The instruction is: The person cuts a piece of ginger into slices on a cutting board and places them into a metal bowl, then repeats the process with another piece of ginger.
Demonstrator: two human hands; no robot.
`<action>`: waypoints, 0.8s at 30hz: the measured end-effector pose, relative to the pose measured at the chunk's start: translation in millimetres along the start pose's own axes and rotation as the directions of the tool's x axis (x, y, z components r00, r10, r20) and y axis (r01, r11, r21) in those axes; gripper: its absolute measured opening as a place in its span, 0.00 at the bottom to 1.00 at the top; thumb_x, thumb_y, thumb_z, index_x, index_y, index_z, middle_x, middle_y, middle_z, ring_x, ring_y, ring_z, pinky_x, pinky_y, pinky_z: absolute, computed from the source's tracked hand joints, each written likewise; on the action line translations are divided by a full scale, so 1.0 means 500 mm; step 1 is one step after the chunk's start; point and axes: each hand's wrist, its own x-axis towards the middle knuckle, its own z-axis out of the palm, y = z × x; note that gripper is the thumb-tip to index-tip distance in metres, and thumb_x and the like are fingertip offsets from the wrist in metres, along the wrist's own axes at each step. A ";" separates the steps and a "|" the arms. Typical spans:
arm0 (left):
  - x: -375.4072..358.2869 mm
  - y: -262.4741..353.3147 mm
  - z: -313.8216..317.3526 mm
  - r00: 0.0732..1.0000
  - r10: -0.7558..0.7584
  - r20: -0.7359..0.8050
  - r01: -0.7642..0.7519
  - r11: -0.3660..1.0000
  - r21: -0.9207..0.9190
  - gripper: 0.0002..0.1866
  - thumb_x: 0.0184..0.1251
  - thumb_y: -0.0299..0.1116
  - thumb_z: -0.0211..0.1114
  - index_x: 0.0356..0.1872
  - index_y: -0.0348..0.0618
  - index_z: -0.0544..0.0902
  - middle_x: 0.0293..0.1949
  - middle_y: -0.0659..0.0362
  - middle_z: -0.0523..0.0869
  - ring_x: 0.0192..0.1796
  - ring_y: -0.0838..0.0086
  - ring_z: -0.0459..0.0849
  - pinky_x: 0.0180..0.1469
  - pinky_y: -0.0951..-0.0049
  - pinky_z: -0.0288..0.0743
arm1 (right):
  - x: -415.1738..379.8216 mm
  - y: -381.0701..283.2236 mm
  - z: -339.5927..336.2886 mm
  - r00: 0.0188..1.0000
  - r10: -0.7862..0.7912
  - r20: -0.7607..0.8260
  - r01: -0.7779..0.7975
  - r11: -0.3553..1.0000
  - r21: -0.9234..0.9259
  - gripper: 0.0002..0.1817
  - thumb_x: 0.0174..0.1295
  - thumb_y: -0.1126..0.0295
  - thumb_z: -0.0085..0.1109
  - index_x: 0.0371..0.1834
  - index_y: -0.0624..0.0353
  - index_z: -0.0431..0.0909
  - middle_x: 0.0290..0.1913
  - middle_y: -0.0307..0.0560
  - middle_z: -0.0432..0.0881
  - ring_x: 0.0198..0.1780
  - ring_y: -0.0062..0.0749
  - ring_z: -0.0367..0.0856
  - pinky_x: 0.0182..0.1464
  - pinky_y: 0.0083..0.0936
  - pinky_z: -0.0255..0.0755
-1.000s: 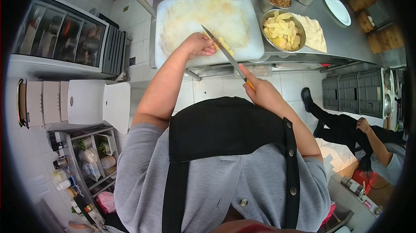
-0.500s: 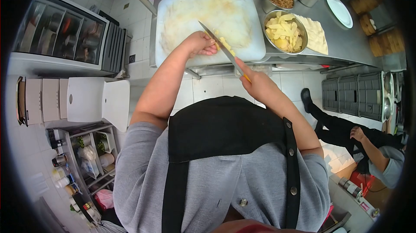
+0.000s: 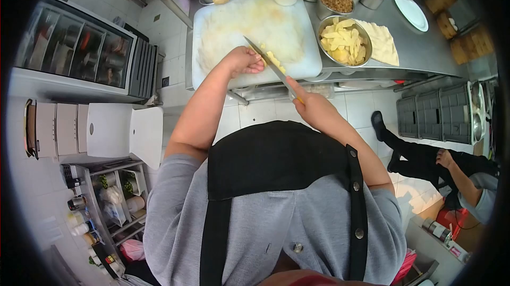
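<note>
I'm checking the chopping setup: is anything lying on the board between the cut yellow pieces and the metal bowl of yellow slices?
Nothing visible does. The cut yellow pieces lie by the knife; bare cutting board runs from them to the metal bowl at its right edge.

White tiled floor [image 3: 255, 110] lies below the stainless steel worktop [image 3: 419, 47]. A glass-door refrigerator [image 3: 79, 52] stands at left, a wire shelf rack [image 3: 106, 201] beside it. Grey crates [image 3: 435, 113] sit at right. Lighting is bright and even.
</note>
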 end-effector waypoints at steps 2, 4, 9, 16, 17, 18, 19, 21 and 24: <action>0.001 -0.004 0.000 1.000 -0.001 0.001 0.001 1.000 -0.012 0.09 0.75 0.34 0.59 0.44 0.38 0.78 0.40 0.55 0.86 0.43 0.72 0.86 0.46 0.73 0.83 | -0.005 0.003 0.001 0.999 0.040 0.000 -0.040 0.998 0.044 0.35 0.70 0.68 0.50 0.79 0.42 0.51 0.32 0.67 0.82 0.36 0.60 0.82 0.43 0.45 0.74; 0.004 -0.009 -0.003 1.000 0.007 0.014 -0.006 1.000 -0.016 0.09 0.75 0.34 0.59 0.44 0.38 0.78 0.40 0.55 0.86 0.43 0.72 0.86 0.47 0.73 0.83 | -0.007 0.007 0.006 0.999 0.023 -0.028 -0.021 0.998 0.062 0.35 0.69 0.68 0.50 0.79 0.42 0.51 0.31 0.67 0.82 0.36 0.60 0.82 0.42 0.46 0.74; -0.002 0.001 0.004 1.000 -0.009 -0.006 0.009 1.000 -0.004 0.09 0.75 0.34 0.59 0.44 0.38 0.78 0.41 0.55 0.86 0.43 0.71 0.86 0.47 0.72 0.83 | -0.031 0.014 0.003 0.998 -0.038 -0.045 0.041 0.997 0.068 0.36 0.68 0.68 0.51 0.79 0.43 0.51 0.28 0.65 0.81 0.32 0.59 0.82 0.39 0.49 0.74; 0.004 -0.009 -0.004 1.000 0.008 0.010 -0.008 1.000 -0.021 0.09 0.75 0.34 0.59 0.45 0.38 0.78 0.40 0.55 0.86 0.43 0.72 0.86 0.47 0.73 0.83 | -0.045 0.026 0.009 0.996 -0.072 -0.055 0.075 0.996 0.040 0.37 0.67 0.68 0.52 0.79 0.42 0.50 0.26 0.65 0.81 0.29 0.59 0.81 0.36 0.49 0.74; 0.004 -0.010 -0.004 1.000 0.008 0.011 -0.008 1.000 -0.022 0.09 0.75 0.34 0.60 0.45 0.38 0.78 0.40 0.55 0.86 0.43 0.72 0.86 0.47 0.73 0.83 | -0.047 0.024 0.007 0.996 -0.069 -0.050 0.071 0.997 0.036 0.37 0.67 0.68 0.52 0.79 0.42 0.49 0.25 0.65 0.81 0.29 0.59 0.81 0.36 0.49 0.74; 0.004 -0.009 -0.003 1.000 0.006 0.008 -0.006 1.000 -0.019 0.09 0.75 0.34 0.59 0.45 0.38 0.78 0.40 0.55 0.86 0.43 0.72 0.86 0.47 0.73 0.83 | -0.049 0.023 0.006 0.997 -0.066 -0.046 0.068 0.997 0.032 0.37 0.67 0.68 0.52 0.79 0.42 0.49 0.25 0.65 0.80 0.29 0.59 0.81 0.36 0.49 0.74; 0.004 -0.008 -0.003 1.000 0.004 0.006 -0.004 1.000 -0.015 0.09 0.75 0.34 0.59 0.45 0.38 0.78 0.40 0.55 0.86 0.42 0.72 0.87 0.46 0.74 0.83 | -0.050 0.025 0.006 0.997 -0.066 -0.045 0.067 0.997 0.030 0.37 0.67 0.68 0.52 0.79 0.42 0.49 0.25 0.65 0.80 0.29 0.59 0.81 0.36 0.49 0.74; 0.003 -0.006 -0.001 1.000 0.002 0.003 -0.002 1.000 -0.009 0.09 0.75 0.34 0.59 0.45 0.38 0.78 0.40 0.55 0.86 0.42 0.72 0.87 0.46 0.74 0.83 | -0.053 0.029 0.007 0.997 -0.065 -0.042 0.066 0.997 0.025 0.38 0.67 0.67 0.52 0.80 0.42 0.49 0.24 0.64 0.80 0.29 0.59 0.81 0.36 0.49 0.74; 0.002 -0.006 -0.001 1.000 0.004 0.003 -0.004 1.000 -0.002 0.09 0.76 0.34 0.59 0.46 0.38 0.78 0.40 0.55 0.86 0.42 0.73 0.87 0.45 0.75 0.84 | -0.055 0.024 0.002 0.999 -0.031 -0.016 0.031 0.999 0.014 0.37 0.67 0.68 0.52 0.80 0.42 0.49 0.24 0.64 0.80 0.29 0.58 0.81 0.36 0.49 0.74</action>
